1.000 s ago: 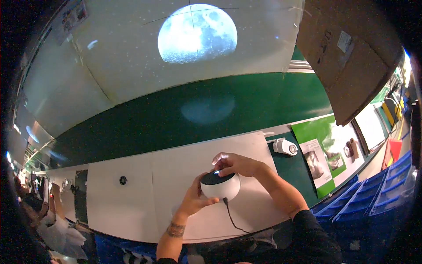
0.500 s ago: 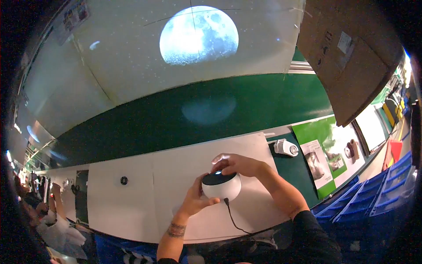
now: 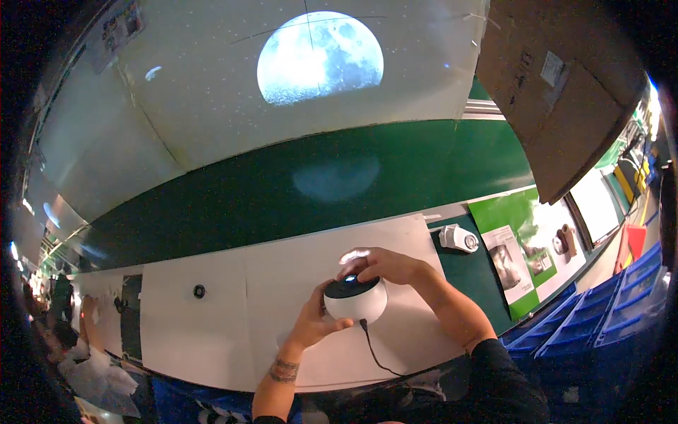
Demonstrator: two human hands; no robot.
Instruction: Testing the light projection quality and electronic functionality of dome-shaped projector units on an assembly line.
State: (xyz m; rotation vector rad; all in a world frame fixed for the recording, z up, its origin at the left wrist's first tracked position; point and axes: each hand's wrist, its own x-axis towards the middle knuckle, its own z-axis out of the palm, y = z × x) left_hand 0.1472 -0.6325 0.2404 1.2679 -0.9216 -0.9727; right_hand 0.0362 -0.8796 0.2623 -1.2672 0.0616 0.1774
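A round white projector (image 3: pixel 357 307) with a black top and a glowing lens stands on the white sheet, a black cable running from its near side. My left hand (image 3: pixel 316 321) is closed around its left side, thumb along the front. From the right, my right hand (image 3: pixel 374 264) reaches over the top, its fingers bent at the lens and lit by the beam; the exact grip is partly hidden. On the white board ahead, a large bright moon picture (image 3: pixel 321 60) is cast. A small black ring-shaped part (image 3: pixel 199 291) lies on the sheet to the left.
A white device (image 3: pixel 459 239) sits right of the sheet, beside a green and white printed leaflet (image 3: pixel 526 258). Brown cardboard (image 3: pixel 565 92) hangs at upper right. Blue plastic bins (image 3: pixel 586 318) stand at lower right. Another person's arm (image 3: pixel 90 321) shows at far left.
The person at far left has shifted slightly. My hands and the projector look nearly unmoved, and the moon picture stays in place.
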